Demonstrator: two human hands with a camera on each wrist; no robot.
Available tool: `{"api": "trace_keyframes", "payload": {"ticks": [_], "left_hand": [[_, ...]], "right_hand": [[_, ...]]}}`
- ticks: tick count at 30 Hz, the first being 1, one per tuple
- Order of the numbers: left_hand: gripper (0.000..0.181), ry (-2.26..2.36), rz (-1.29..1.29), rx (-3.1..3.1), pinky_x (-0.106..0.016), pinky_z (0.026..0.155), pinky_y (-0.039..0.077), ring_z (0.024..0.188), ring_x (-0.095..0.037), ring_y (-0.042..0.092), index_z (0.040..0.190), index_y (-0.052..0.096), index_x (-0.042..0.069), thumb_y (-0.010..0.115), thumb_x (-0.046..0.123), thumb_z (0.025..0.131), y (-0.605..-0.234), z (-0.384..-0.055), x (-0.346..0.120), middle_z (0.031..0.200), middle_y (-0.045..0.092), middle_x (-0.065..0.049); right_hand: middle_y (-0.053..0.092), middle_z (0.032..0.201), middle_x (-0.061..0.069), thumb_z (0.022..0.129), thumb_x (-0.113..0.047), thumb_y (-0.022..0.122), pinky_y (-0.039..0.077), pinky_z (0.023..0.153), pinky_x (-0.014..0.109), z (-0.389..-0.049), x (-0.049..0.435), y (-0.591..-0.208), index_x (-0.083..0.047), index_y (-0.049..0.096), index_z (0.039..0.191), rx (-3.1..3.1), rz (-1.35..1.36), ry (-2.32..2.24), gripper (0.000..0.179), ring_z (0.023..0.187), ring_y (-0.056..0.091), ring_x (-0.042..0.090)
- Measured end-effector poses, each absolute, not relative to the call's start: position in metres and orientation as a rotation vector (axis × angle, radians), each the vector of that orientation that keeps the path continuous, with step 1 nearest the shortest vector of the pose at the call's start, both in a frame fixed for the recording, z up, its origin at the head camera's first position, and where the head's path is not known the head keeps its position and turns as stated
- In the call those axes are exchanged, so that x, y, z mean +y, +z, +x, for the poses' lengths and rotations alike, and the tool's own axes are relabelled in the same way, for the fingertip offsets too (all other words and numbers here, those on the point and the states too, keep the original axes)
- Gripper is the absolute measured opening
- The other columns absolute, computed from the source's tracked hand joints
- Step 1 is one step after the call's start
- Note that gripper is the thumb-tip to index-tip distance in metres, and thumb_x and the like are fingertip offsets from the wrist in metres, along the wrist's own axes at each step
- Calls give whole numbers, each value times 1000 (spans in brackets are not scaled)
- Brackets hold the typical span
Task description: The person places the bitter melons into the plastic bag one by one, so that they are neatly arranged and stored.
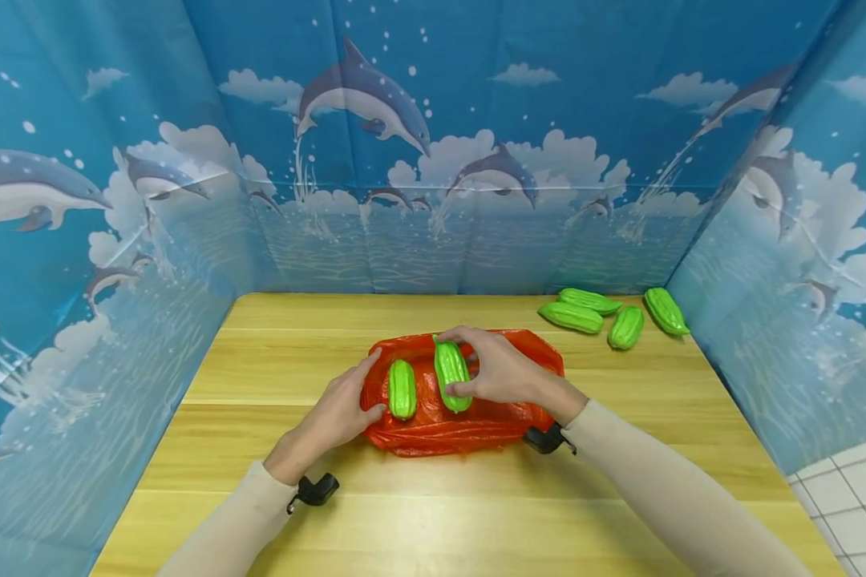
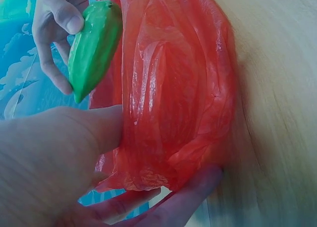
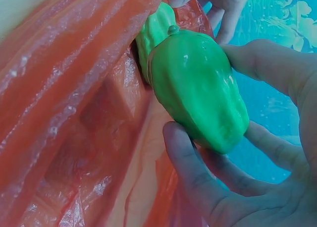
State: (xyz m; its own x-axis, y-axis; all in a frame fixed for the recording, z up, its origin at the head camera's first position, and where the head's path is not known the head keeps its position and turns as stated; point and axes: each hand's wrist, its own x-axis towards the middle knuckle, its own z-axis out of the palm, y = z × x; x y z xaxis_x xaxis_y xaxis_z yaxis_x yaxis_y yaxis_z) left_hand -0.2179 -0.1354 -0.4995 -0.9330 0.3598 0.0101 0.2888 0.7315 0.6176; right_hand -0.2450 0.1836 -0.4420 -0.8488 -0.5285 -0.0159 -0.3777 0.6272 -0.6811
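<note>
Bag (image 1: 433, 439) mid-table, four gourds at the table's (image 1: 433, 513) far right.
In bag, left part: one gourd (image 1: 402, 390). Right of it, over the bag: second gourd (image 1: 449, 373), in right hand (image 1: 501, 369). Left hand (image 1: 341, 406) touching bag's left end. Far right group: front gourd (image 1: 570, 317) just before back gourd (image 1: 592, 300); third gourd (image 1: 626, 328) right of these; corner gourd (image 1: 666, 311) rightmost. Curtain (image 1: 404, 248) behind table and along both sides.

Curtained booth: dolphin drapes (image 1: 462, 144), wd tbl (image 1: 440, 513).
</note>
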Motion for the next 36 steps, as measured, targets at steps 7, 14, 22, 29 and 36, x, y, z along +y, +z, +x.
{"api": "trace_keyframes", "payload": {"ticks": [7,14,22,29,36], "left_hand": [[101,970,514,2814,-68,132,50,164,-54,53,186,28,9,86,10,104,-497,-218,-135,181,49,-28],[100,962,525,2813,-68,131,51,164,-54,53,186,29,8,86,10,104,-495,-216,-134,181,49,-28],[100,1008,587,2804,-71,127,53,160,-58,55,187,29,14,86,17,105,-509,-222,-141,179,51,-30],[100,968,538,2795,-70,131,50,163,-54,53,186,27,9,85,11,105,-498,-217,-135,181,49,-28],[100,957,547,2800,-70,131,51,162,-55,55,186,27,8,85,11,105,-497,-216,-134,180,50,-29]], "right_hand": [[69,158,9,100,-31,96,69,108,51,-249,176,-442,-15,58,168,2639,-772,-973,80,125,76,27],[69,159,9,100,-33,96,67,110,52,-254,168,-442,-16,59,168,2628,-781,-934,79,128,76,30],[69,158,12,100,-29,96,68,105,48,-261,157,-444,-12,58,168,2594,-783,-907,80,121,77,31],[70,158,12,100,-28,96,67,104,46,-265,151,-451,-12,58,168,2593,-797,-879,80,120,74,29],[69,160,13,100,-30,96,66,110,50,-266,147,-453,-12,59,166,2592,-791,-854,78,128,73,29]]}}
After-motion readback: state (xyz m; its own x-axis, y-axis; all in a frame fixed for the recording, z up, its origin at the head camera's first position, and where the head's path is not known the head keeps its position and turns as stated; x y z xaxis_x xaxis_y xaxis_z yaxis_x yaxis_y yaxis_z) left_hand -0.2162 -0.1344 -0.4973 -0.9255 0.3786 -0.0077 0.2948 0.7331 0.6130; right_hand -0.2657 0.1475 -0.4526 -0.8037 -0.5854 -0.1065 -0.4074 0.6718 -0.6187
